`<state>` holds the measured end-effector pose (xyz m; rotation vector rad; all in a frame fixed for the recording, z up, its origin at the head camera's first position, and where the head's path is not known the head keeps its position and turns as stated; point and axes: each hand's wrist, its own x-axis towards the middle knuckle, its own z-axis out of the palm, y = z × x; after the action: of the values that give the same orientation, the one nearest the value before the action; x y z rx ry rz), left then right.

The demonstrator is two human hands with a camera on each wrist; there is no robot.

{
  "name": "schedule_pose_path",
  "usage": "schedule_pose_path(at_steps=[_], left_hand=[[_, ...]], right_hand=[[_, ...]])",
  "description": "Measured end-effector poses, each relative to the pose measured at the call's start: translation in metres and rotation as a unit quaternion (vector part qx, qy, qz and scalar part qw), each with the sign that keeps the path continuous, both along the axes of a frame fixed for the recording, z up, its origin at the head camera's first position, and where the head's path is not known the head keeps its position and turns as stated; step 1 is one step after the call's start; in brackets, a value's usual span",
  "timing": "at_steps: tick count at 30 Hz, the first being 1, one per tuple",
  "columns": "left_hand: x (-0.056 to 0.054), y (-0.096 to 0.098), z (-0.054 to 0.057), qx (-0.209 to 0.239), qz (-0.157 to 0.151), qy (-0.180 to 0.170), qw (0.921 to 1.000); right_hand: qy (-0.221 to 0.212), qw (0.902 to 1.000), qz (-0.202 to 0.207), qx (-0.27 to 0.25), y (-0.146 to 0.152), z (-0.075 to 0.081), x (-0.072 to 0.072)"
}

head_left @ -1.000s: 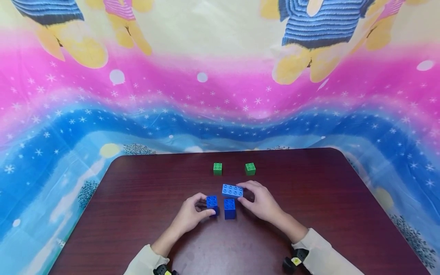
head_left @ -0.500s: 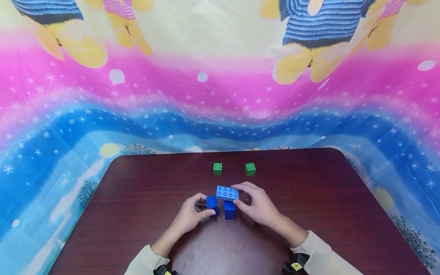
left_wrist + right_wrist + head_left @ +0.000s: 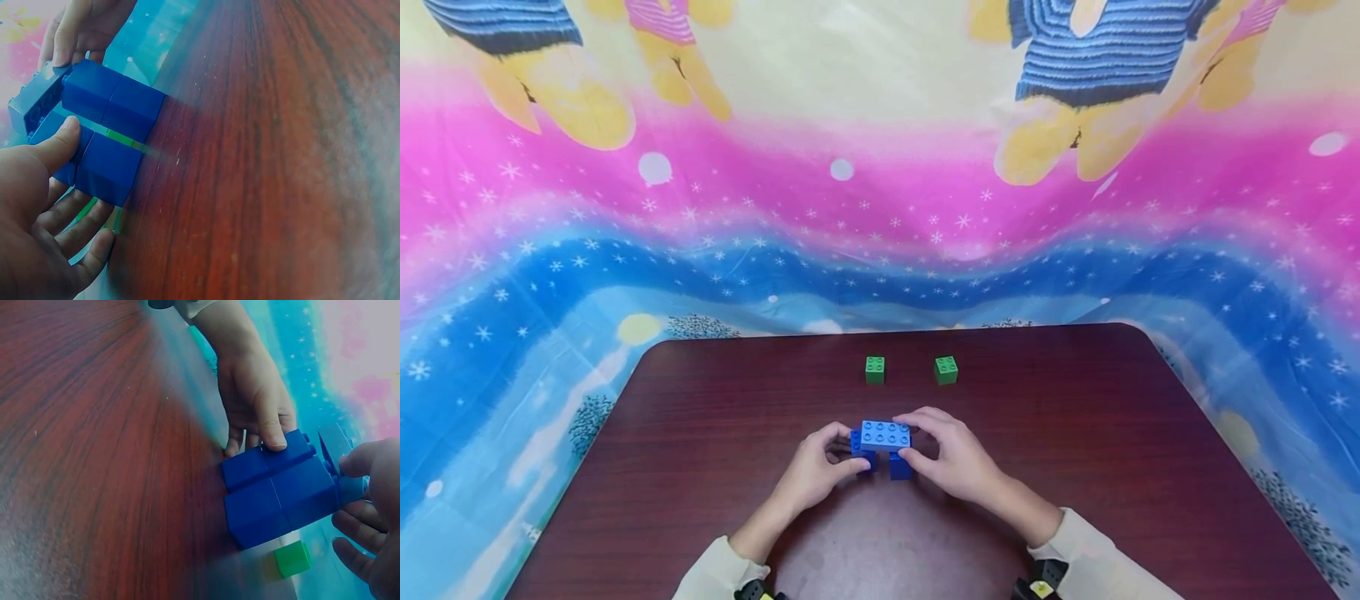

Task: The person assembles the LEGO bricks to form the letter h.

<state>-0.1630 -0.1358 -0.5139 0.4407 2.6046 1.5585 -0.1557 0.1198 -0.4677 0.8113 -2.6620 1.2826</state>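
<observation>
Two dark blue stacks, each of two toy building bricks, stand side by side on the table with a narrow gap between them. My left hand (image 3: 812,468) pinches the left stack (image 3: 109,169) between thumb and fingers. In my right hand (image 3: 958,457) is a light blue eight-stud brick (image 3: 884,435), pinched at its right end. That brick lies over the tops of both stacks, studs up, and looks tilted in the wrist views. Whether it touches their studs, I cannot tell. Nothing grips the right stack (image 3: 253,515), which is partly hidden in the head view.
Farther back on the dark wooden table (image 3: 737,392) sit a green four-stud brick (image 3: 875,371) and a second green brick (image 3: 946,370) to its right. A printed cloth (image 3: 880,208) hangs behind the table's far edge.
The right hand has carried the light blue brick leftward and nearer to me, from beyond the right stack to over both stacks. The left hand and the stacks have stayed put.
</observation>
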Motion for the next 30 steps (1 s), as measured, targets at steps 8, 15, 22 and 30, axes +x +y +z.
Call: schedule_pose_path(at_steps=[8,15,22,30], left_hand=[[0.0002,0.0008,0.0008,0.010,-0.002,-0.004,0.9999],[0.0000,0.0015,0.0001,0.021,-0.003,-0.002,0.9998],[0.0002,0.0011,-0.0003,0.020,-0.003,0.001,0.9998],[-0.0001,0.0003,-0.0006,0.010,0.001,-0.001,0.9999]], right_hand=[[0.004,1.0000,0.006,0.005,-0.0032,0.0002,0.0016],[0.015,0.9998,0.012,0.006,-0.0045,-0.0014,0.0029],[0.035,0.9993,0.001,0.017,-0.0027,-0.0021,0.0035],[0.041,0.9989,-0.004,0.023,0.0004,-0.0028,0.0046]])
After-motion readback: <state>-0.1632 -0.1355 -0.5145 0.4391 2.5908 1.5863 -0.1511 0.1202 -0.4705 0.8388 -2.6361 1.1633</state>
